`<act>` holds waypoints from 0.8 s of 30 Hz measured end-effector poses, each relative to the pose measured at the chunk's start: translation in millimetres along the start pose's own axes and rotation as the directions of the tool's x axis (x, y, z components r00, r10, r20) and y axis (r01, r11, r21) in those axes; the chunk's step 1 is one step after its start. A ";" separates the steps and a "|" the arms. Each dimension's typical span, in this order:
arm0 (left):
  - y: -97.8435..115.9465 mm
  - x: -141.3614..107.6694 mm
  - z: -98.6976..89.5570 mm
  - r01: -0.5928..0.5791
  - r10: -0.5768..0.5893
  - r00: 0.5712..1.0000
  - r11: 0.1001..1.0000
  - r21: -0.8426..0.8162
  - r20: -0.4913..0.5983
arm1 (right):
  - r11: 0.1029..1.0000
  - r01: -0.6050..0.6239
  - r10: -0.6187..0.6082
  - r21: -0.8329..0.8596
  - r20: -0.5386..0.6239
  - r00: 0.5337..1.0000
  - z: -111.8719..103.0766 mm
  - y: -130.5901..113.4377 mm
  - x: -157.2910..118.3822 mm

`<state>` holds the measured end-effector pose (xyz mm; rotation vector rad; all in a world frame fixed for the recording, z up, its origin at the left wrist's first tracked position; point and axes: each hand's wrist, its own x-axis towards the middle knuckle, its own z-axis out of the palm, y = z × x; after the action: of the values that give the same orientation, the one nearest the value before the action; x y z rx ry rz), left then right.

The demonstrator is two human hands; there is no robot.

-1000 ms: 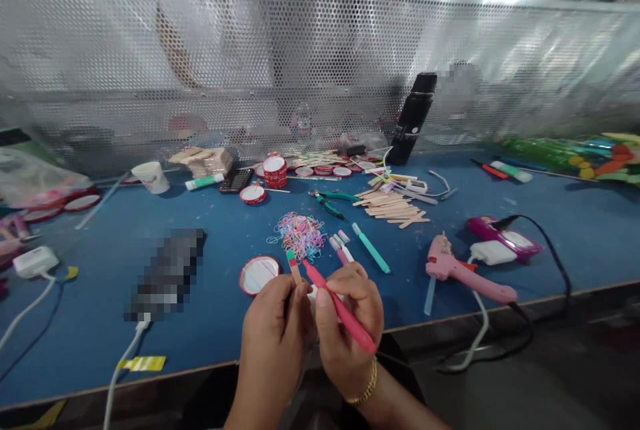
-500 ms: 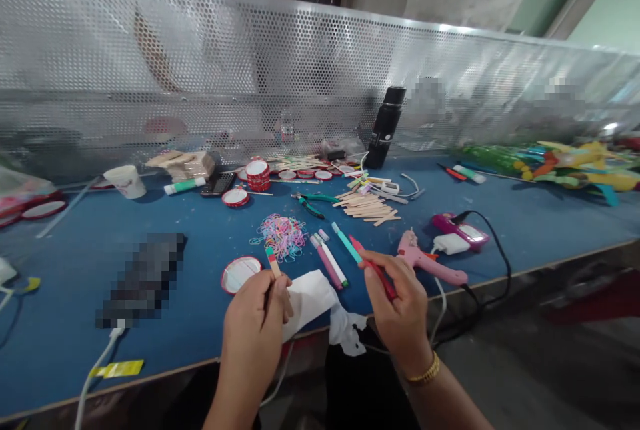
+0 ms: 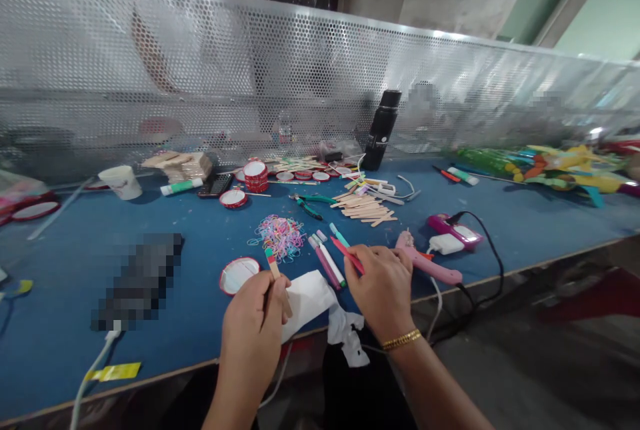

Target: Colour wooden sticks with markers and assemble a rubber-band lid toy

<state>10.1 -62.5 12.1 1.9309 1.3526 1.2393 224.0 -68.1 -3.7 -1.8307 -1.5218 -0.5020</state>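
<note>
Between the thumb and fingers of my left hand (image 3: 257, 323) is a wooden craft stick (image 3: 274, 269), its upper end coloured green with a red band below. My right hand (image 3: 383, 287) is closed on a red marker (image 3: 347, 254), whose tip points up and left. Just beyond it lies a turquoise marker (image 3: 339, 235). A purple marker (image 3: 325, 262) and a white marker with a green end (image 3: 333, 263) rest between my hands. White paper (image 3: 307, 300) lies under the left fingers. Colourful paper clips (image 3: 280, 237) are heaped beyond the stick.
A round red-rimmed lid (image 3: 240, 275) sits left of my left hand. A pink glue gun (image 3: 430, 260) and its cable are to the right. Further back are loose craft sticks (image 3: 363, 207), pliers (image 3: 307, 205) and a black bottle (image 3: 383, 130). A phone (image 3: 140, 280) lies left.
My right hand has moved left with the red marker and turned over more, bringing the marker closer to the stick. My left hand holds the stick almost still.
</note>
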 end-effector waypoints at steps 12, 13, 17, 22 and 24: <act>0.2 -1.3 -1.3 0.000 0.000 1.000 1.000 0.004 0.002 | 0.998 0.018 -0.013 -0.060 0.084 0.996 6.6 -4.3 1.3; 0.2 -1.4 -1.3 0.001 -0.001 1.000 1.000 0.001 0.002 | 0.998 0.016 -0.010 -0.060 0.093 0.996 6.8 -4.8 1.7; 0.9 -1.3 -0.5 0.001 -0.001 1.000 1.000 -0.006 0.000 | 0.998 0.006 0.002 -0.060 0.125 0.992 7.1 -6.5 4.9; 1.8 -1.8 0.2 -0.001 0.001 1.000 1.000 -0.008 0.000 | 0.996 0.022 -0.006 -0.086 0.176 0.984 8.9 -8.9 11.6; 1.4 -2.5 -0.1 0.002 -0.002 1.000 1.000 -0.007 -0.002 | 0.994 0.042 -0.021 -0.104 0.190 0.981 10.3 -10.0 13.6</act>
<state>10.4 -65.4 12.4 1.9232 1.3497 1.2438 216.2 -50.6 1.1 -1.9873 -1.6807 -0.4426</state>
